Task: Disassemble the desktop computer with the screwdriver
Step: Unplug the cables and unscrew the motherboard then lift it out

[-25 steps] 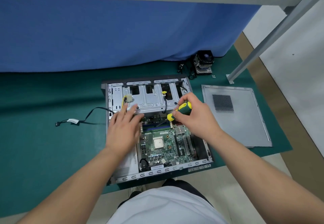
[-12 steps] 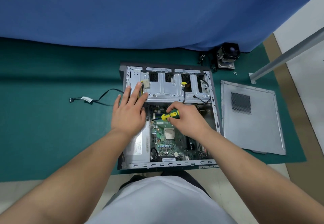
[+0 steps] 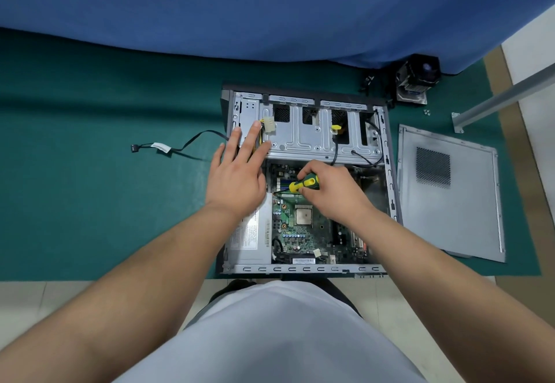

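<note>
A green mat [image 3: 90,202] carries the open computer case [image 3: 303,269], side panel [image 3: 450,217], cooler [image 3: 416,82] and cable [image 3: 180,145].

screwdriver [image 3: 303,184] tip hidden, loose screws [image 3: 426,111] tiny

My right hand [image 3: 330,193] worked inside the open computer case [image 3: 303,269], hemmed by the drive cage [image 3: 303,139] on the far side and the power supply [image 3: 249,232] on the left, where my left hand [image 3: 237,178] lay flat. Two black cables [image 3: 357,156] hung off the cage just beyond my knuckles. To the right, the side panel [image 3: 450,217] covered the mat [image 3: 90,202] up to its right edge. The mat's left half stayed open, apart from one loose cable [image 3: 180,148] near the case.
</note>
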A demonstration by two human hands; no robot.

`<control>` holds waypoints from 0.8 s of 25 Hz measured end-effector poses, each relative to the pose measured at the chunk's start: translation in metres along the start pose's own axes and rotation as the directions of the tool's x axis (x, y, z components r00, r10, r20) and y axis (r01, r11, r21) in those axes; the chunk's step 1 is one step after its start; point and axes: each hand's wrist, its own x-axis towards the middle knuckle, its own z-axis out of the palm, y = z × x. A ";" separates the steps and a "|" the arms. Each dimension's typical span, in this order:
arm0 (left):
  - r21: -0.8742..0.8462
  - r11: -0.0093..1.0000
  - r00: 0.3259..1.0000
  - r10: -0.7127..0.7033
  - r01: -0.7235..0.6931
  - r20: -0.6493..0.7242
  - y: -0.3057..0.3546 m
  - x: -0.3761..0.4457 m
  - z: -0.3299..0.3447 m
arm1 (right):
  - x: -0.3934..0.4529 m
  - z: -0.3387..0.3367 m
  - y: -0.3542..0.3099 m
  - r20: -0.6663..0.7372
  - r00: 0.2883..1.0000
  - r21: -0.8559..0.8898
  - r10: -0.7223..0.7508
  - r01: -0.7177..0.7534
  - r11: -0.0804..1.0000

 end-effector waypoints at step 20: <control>-0.014 1.000 1.000 0.002 -0.002 0.018 -0.001 0.001 0.000 | 0.020 -0.013 -0.038 0.032 0.997 -0.514 -0.069 0.076 0.855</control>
